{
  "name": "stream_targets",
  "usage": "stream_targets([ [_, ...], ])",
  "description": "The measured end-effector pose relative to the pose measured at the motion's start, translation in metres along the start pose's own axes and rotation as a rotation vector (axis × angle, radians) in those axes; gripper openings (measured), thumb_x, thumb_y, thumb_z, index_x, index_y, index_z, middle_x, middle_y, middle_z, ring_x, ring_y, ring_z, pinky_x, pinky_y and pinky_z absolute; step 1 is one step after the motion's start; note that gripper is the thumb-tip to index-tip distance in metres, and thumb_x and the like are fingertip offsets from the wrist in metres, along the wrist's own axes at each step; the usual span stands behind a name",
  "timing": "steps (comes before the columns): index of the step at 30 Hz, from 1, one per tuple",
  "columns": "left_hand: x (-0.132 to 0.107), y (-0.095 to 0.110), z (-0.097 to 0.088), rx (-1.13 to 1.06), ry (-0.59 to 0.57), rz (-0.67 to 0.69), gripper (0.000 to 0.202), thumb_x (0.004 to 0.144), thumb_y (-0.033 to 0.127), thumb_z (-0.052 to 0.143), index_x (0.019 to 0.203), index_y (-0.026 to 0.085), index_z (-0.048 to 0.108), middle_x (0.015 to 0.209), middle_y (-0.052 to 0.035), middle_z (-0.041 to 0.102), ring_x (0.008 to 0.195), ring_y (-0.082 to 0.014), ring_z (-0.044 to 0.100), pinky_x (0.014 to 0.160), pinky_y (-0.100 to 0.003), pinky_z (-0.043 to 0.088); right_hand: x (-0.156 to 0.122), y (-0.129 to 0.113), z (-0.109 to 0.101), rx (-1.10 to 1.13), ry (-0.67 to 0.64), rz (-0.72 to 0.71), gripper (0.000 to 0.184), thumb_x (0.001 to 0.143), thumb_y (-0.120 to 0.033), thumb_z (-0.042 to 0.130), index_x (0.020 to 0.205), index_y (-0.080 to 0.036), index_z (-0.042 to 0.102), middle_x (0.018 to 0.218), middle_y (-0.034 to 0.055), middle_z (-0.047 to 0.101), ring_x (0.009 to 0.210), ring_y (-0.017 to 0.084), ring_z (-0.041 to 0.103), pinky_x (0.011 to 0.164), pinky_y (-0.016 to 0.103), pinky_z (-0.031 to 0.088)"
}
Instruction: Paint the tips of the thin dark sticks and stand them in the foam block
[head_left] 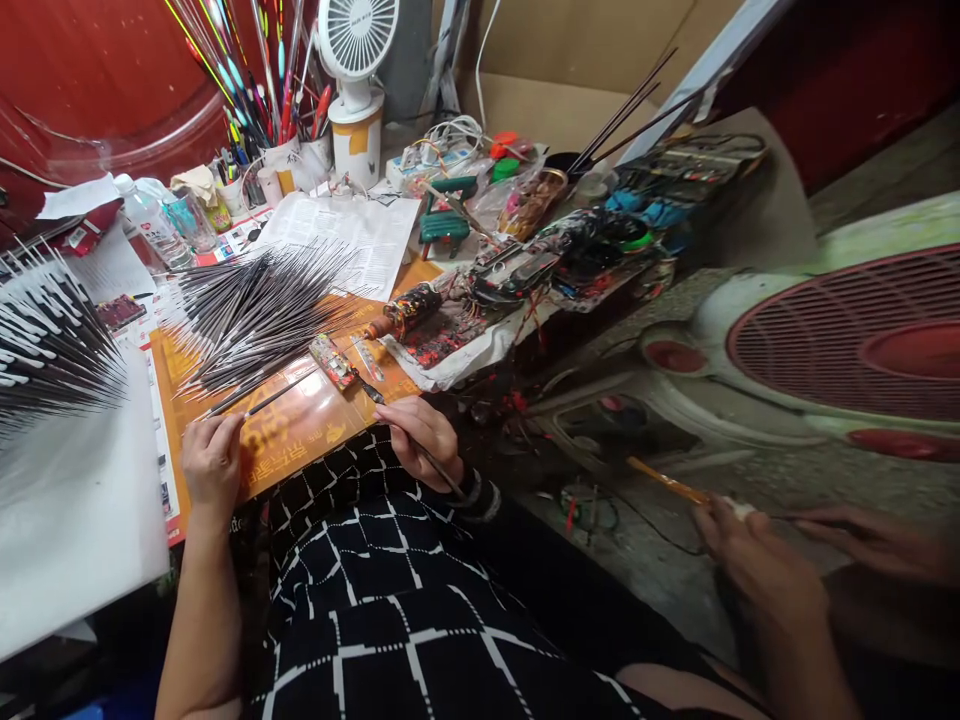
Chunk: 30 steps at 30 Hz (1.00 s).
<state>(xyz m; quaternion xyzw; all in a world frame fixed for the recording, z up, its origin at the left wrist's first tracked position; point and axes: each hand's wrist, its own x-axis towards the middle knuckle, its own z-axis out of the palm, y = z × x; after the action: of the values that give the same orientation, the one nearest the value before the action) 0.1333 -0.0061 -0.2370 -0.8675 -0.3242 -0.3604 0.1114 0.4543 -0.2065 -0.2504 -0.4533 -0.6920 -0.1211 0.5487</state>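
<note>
1. The left grip is closed on a thin dark stick, pinched between thumb and fingers, at the near edge of an orange mat.
2. The right grip is closed around a fine brush, with its dark tip pointing far and left, just beside a paint-smeared tube. The brush and the stick are apart.
3. A heap of spiky dark sticks lies on the mat, far of the left grip.
4. Left of the mat, black-and-white banded sticks fan out over a white board.
5. A paint-spattered bottle and a printed sheet lie farther off, with a small white fan beyond them.
6. Well to the right, a second person's hands hold an orange rod above the floor, near a red floor fan.
</note>
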Motion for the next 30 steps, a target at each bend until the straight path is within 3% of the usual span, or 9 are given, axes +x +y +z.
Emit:
stream_targets([
  [1,0.0,-0.001,0.001,-0.002,-0.003,0.003,0.018,0.096,0.022,0.061,0.107,0.022,0.074,0.093,-0.0064,0.072,0.085,-0.0199,0.057,0.081,-0.032,0.044,-0.006,-0.004,-0.025,-0.001,0.01,0.003,0.054,0.103,-0.018,0.017,0.11,-0.008,0.07,0.104,0.0093,0.067,0.109,0.029,0.068,0.067,0.047,0.061],
  [3,0.001,-0.001,0.002,-0.005,-0.006,0.006,0.018,0.096,0.022,0.061,0.108,0.022,0.074,0.094,-0.0065,0.072,0.085,-0.0199,0.057,0.08,-0.032,0.044,-0.016,-0.011,-0.063,-0.008,0.002,0.02,0.044,0.104,-0.022,0.028,0.109,-0.015,0.071,0.099,0.0028,0.066,0.107,0.028,0.069,0.063,0.043,0.063],
  [5,0.002,-0.001,0.002,-0.004,-0.005,0.006,0.018,0.096,0.022,0.061,0.108,0.022,0.075,0.093,-0.0065,0.072,0.084,-0.02,0.056,0.08,-0.032,0.044,-0.021,-0.012,-0.07,-0.04,0.02,0.078,0.03,0.101,-0.026,0.043,0.11,-0.02,0.071,0.096,0.0001,0.067,0.103,0.025,0.07,0.067,0.039,0.066],
  [7,0.003,0.0,0.003,0.001,-0.008,0.002,0.018,0.096,0.023,0.061,0.107,0.022,0.075,0.093,-0.0064,0.072,0.084,-0.0202,0.056,0.079,-0.032,0.043,-0.018,-0.007,-0.042,-0.066,0.047,0.134,0.028,0.102,-0.031,0.046,0.109,-0.024,0.072,0.094,0.0017,0.069,0.104,0.025,0.071,0.071,0.037,0.067],
  [9,0.005,0.002,0.004,0.001,-0.011,-0.004,0.018,0.096,0.023,0.06,0.106,0.022,0.075,0.092,-0.0062,0.072,0.083,-0.0201,0.056,0.078,-0.032,0.043,-0.013,0.002,0.005,-0.062,0.017,0.147,0.037,0.104,-0.033,0.038,0.107,-0.023,0.074,0.093,0.003,0.07,0.106,0.025,0.072,0.076,0.033,0.065],
  [11,0.006,0.004,0.005,-0.009,-0.012,-0.014,0.018,0.097,0.023,0.059,0.104,0.023,0.076,0.091,-0.006,0.072,0.082,-0.0199,0.056,0.077,-0.032,0.042,-0.008,0.011,0.05,-0.045,0.006,0.145,0.026,0.101,-0.029,0.05,0.112,-0.024,0.073,0.097,0.0072,0.073,0.1,0.024,0.073,0.08,0.032,0.065],
  [14,0.005,0.006,0.008,-0.026,-0.02,-0.032,0.018,0.098,0.024,0.059,0.103,0.023,0.076,0.091,-0.0059,0.073,0.081,-0.0198,0.056,0.077,-0.032,0.043,-0.007,0.021,0.087,-0.007,0.022,0.106,0.031,0.099,-0.021,0.052,0.127,-0.02,0.065,0.098,0.0102,0.075,0.093,0.021,0.074,0.08,0.035,0.065],
  [18,0.002,0.006,0.01,-0.035,-0.025,-0.046,0.017,0.097,0.026,0.059,0.103,0.022,0.075,0.091,-0.0061,0.073,0.082,-0.0197,0.056,0.078,-0.032,0.044,-0.01,0.027,0.1,0.021,0.044,0.013,0.043,0.097,-0.012,0.051,0.139,-0.018,0.055,0.102,0.0112,0.075,0.093,0.018,0.073,0.079,0.032,0.064],
  [30,-0.001,0.006,0.009,-0.055,-0.042,-0.088,0.018,0.098,0.028,0.058,0.101,0.022,0.075,0.091,-0.0062,0.073,0.084,-0.0202,0.057,0.082,-0.033,0.045,-0.014,0.029,0.117,-0.006,0.063,0.004,0.058,0.094,-0.007,0.058,0.149,-0.021,0.049,0.108,0.0115,0.075,0.1,0.02,0.073,0.089,0.035,0.063],
])
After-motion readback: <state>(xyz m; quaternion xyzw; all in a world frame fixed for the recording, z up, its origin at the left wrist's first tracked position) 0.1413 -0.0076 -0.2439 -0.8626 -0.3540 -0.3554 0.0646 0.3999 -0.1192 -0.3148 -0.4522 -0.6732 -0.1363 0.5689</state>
